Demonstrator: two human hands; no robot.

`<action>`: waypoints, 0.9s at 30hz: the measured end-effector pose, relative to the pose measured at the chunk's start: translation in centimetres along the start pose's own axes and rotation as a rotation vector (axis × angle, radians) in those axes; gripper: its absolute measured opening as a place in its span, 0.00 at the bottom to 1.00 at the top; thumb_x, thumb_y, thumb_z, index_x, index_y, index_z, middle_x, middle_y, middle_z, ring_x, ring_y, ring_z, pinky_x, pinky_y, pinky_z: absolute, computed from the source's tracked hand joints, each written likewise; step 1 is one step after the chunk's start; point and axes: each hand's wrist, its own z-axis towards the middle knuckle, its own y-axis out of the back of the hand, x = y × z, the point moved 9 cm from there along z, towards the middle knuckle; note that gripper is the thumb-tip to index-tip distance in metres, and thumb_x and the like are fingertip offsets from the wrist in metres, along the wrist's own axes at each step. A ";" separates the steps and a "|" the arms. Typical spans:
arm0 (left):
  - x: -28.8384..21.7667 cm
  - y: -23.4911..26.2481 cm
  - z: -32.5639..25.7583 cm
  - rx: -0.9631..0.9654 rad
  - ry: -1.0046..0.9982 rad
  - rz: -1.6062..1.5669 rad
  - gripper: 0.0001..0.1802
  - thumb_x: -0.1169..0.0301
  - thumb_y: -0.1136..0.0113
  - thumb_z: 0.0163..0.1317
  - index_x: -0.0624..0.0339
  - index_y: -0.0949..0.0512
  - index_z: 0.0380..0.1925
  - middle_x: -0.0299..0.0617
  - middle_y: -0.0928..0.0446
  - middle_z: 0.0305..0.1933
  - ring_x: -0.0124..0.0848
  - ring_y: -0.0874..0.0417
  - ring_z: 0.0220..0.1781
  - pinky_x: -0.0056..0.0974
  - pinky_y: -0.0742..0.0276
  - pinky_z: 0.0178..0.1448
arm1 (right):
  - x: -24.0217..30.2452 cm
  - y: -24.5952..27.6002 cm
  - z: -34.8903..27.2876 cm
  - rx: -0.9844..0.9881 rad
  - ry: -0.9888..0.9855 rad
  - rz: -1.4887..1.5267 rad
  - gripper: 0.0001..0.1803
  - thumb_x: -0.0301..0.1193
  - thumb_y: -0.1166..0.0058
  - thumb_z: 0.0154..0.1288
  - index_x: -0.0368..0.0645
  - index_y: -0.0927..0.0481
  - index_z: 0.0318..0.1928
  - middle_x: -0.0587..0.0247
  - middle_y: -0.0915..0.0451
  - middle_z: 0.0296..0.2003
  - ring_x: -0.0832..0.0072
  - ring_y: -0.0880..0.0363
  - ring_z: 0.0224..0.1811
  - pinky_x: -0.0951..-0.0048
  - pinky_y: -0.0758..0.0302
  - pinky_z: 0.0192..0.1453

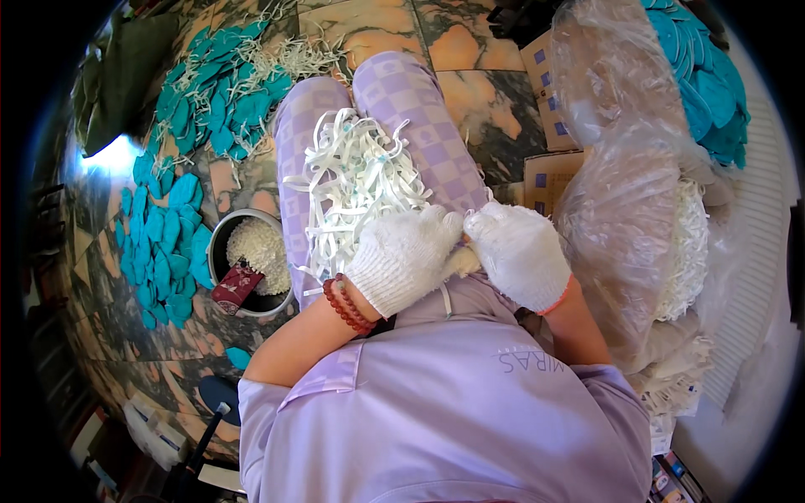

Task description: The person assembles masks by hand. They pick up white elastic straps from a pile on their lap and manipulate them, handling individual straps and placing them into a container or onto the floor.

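My left hand (pixel 404 256) and my right hand (pixel 521 256), both in white knitted gloves, meet above my lap with fingertips pinched close together. What lies between the fingers is too small and covered to make out. A cream-coloured piece (pixel 462 261) shows just beneath them, and a narrow white strip end (pixel 446 300) hangs below my left hand. Across my thighs, beside the left glove, rests a tangled heap of white narrow straps (pixel 356 180) with small teal bits among them.
On the floor at left stands a pot (pixel 216 251) of small white pieces (pixel 257 251), with dark red patterned cloth (pixel 236 287) at its rim. Teal oval pieces (pixel 163 251) spread beyond it. At right are a clear plastic bag (pixel 616 210), cardboard boxes (pixel 549 178) and more teal pieces (pixel 700 80).
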 end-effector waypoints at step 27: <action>20.5 7.3 -19.9 -0.562 0.873 -0.539 0.10 0.69 0.50 0.72 0.64 0.22 0.42 0.35 0.29 0.32 0.22 0.33 0.35 0.29 0.35 0.39 | -17.9 30.5 -20.4 -0.858 -0.748 -0.731 0.19 0.40 0.53 0.73 0.40 0.19 0.51 0.55 0.18 0.48 0.62 0.20 0.43 0.64 0.25 0.46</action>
